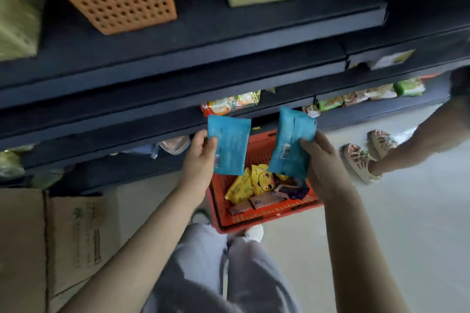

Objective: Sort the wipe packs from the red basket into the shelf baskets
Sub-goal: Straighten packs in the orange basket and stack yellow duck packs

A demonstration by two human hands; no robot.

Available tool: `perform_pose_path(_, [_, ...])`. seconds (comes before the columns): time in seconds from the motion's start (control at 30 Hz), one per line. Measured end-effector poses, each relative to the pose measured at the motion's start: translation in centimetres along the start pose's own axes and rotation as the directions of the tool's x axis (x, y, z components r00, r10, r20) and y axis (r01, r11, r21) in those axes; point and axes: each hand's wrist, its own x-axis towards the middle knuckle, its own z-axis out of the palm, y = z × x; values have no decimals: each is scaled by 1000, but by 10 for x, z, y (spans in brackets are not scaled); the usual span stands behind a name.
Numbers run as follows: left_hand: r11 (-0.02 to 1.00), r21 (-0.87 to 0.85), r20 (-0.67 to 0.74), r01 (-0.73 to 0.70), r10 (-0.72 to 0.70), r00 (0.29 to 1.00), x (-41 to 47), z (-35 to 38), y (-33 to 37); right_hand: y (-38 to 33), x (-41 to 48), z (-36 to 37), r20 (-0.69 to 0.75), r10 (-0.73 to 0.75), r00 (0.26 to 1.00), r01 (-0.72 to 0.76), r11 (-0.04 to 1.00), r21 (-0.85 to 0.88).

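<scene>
Blue crinkled wipe packs, two: my left hand (201, 154) grips one (230, 146), my right hand (319, 155) the barcoded other (292, 142), above red basket (264, 221).

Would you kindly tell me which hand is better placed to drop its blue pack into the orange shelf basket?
Probably the left hand: its blue pack sits nearer the orange basket, up and left. The right hand grips the second pack farther right.

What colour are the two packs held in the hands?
Both packs are blue; the head view shows them, above the red basket.
</scene>
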Motion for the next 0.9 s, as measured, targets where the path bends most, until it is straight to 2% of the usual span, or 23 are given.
perform_pose_path(0.1, [991,-125,-19,35,-37,999,-28,-34,54,-37,-39,53,77,-15,997,22,995,-97])
perform_pose_path(0.23, [919,-332,112,210,-183,977,-46,-85,113,-71,-66,116,167,-29,986,58,983,-174])
perform_pose_path(0.33, [874,-436,203,214,-136,970,-50,-131,145,-87,-79,163,231,-53,972,92,983,-160])
perform_pose_path(0.4, [868,-458,189,190,-113,975,-45,-163,159,-87,-83,192,263,-79,961,101,992,-72])
perform_pose_path(0.53, [858,-473,162,200,-138,977,-26,-222,185,-82,-85,257,246,-83,966,2,949,316])
perform_pose_path(0.6, [793,-570,178,214,-135,975,-15,-248,197,-80,-88,283,259,-59,964,-58,905,420])
perform_pose_path(0.67, [713,-662,227,231,-102,968,-4,-268,209,-80,-90,305,264,-72,962,-65,878,475])
perform_pose_path(0.73, [688,-688,271,232,-52,961,5,-283,221,-82,-89,324,219,-110,969,-23,850,527])
perform_pose_path(0.8, [699,-684,267,207,-24,963,15,-293,229,-89,-85,339,161,-133,978,34,863,504])
perform_pose_path(0.9, [754,-640,189,150,-35,981,33,-301,242,-102,-71,350,94,-155,983,114,931,347])
